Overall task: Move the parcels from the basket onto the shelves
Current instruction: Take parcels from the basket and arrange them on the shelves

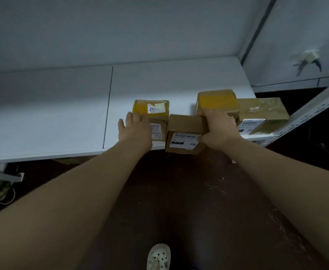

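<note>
Placing step: the right hand (217,129) grips the brown parcel (185,126) at the front edge of the shelf (62,114), the loose-fingered left hand (135,127) rests on the yellow-taped parcel (152,109) beside it; next, I think, it needs pushing further in.

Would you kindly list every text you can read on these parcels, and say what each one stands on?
"002", upside down, leading digit unclear: white sticker on the left yellow-taped parcel.
"OTO", uncertain: black patch on the brown parcel in the right hand.
All other shipping labels: too blurred to read.
</note>
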Tool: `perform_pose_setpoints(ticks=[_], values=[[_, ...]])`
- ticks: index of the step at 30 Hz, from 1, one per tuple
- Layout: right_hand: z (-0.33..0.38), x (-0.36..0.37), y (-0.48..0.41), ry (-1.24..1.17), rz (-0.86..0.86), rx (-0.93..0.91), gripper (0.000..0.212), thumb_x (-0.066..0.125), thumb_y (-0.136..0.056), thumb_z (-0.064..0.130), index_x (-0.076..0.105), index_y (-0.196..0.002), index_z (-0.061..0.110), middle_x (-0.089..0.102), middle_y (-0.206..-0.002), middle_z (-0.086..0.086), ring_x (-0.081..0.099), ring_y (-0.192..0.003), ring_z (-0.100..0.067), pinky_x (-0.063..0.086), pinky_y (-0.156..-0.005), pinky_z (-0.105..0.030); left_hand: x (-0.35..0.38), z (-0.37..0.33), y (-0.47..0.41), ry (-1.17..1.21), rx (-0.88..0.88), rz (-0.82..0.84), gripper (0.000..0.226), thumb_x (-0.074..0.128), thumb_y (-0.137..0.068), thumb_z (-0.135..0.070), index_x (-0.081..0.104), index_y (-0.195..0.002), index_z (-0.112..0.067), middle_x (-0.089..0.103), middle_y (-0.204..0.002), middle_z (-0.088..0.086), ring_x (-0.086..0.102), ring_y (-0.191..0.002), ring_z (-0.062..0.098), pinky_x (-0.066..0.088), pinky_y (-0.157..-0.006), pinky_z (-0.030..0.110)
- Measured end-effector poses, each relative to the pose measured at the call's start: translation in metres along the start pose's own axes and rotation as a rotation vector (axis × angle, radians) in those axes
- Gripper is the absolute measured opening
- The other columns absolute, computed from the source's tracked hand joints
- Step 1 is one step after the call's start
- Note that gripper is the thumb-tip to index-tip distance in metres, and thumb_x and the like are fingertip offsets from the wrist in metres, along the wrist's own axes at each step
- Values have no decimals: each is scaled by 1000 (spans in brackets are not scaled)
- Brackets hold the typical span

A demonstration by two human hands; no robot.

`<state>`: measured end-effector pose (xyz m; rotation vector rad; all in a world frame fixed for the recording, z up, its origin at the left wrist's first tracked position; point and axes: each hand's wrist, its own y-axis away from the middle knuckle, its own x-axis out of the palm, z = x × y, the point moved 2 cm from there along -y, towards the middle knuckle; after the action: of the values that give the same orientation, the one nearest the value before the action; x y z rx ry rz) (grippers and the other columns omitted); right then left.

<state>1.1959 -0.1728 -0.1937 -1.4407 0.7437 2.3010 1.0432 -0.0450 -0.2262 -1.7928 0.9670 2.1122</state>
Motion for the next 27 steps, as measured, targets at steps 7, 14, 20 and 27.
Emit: perform_pose_setpoints(ticks=[7, 14, 20, 27], values=[[0, 2, -28, -64, 36, 70, 54, 62, -77, 7, 49, -126, 24, 53, -120, -1, 44, -118, -23, 27, -103, -37, 2, -7, -58, -146, 118, 32, 104, 69, -83, -20, -9, -150, -4, -9, -158, 15, -14, -145, 31, -2, -116, 50], [-1, 12, -46, -221, 72, 91, 51, 62, -74, -1, 52, -121, 19, 53, -117, -2, 49, -113, -23, 49, -94, -42, 3, -12, -83, -158, 198, 111, 110, 68, -81, -10, -20, -148, -6, -18, -157, 14, -18, -145, 32, 3, -118, 49], [-1, 19, -59, -264, 97, 80, 51, 59, -74, -5, 55, -120, 19, 50, -114, 0, 48, -113, -21, 49, -95, -40, 4, -11, -100, -207, 191, 64, 110, 72, -78, -25, -9, -151, -12, 16, -151, 19, 12, -142, 35, 18, -113, 47], [7, 25, -74, -185, 108, 34, 55, 60, -75, -5, 53, -124, 21, 46, -124, -3, 43, -118, -21, 46, -97, -36, 5, 22, -98, -223, 139, 81, 110, 76, -74, -25, -1, -151, -11, 22, -144, 24, 26, -135, 39, 12, -117, 48]])
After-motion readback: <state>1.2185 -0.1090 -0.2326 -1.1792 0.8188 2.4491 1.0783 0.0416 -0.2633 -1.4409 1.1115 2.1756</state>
